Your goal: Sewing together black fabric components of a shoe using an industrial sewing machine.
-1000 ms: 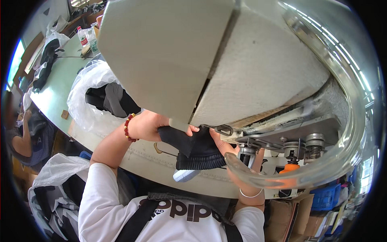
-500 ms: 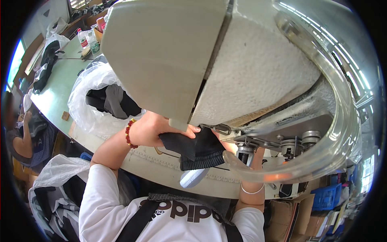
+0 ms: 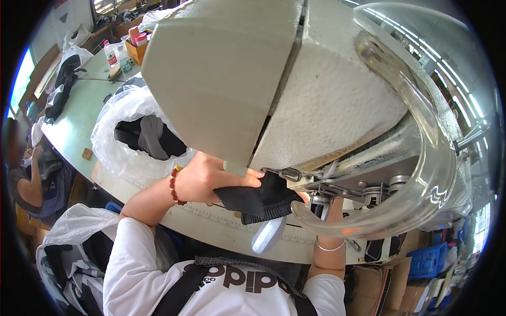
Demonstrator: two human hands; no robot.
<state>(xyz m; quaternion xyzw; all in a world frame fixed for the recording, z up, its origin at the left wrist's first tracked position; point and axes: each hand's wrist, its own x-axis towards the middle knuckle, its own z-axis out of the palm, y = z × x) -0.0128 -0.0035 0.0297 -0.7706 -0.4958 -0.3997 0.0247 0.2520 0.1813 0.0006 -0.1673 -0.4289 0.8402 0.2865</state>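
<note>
My left hand (image 3: 203, 176), with a beaded bracelet at the wrist, pinches a black fabric piece (image 3: 240, 199) between thumb and fingers. The piece has a gathered, ribbed edge, and its far part runs under the head of a sewing machine (image 3: 221, 79). Below that edge hangs a pale blue-grey flap (image 3: 269, 235); whether it is joined to the black piece I cannot tell. My right hand (image 3: 336, 208) is on the other side of the fabric, mostly hidden behind the machine's metal parts and clear curved guard (image 3: 369, 225). A fingertip of it shows at the cloth, but its grip is hidden.
Left of the machine, a clear plastic bag (image 3: 108, 142) holds dark cloth pieces. Bottles (image 3: 125, 64) and a small box (image 3: 138, 51) stand farther back. Another bag of cloth (image 3: 79, 226) sits by my left arm. Cardboard (image 3: 369, 287) and a blue basket (image 3: 426, 259) are at right. Another person sits far left.
My left hand and the black fabric have shifted slightly right. The fabric has turned, its ribbed edge tilting up at the right, and the pale flap has swung right and lower.
</note>
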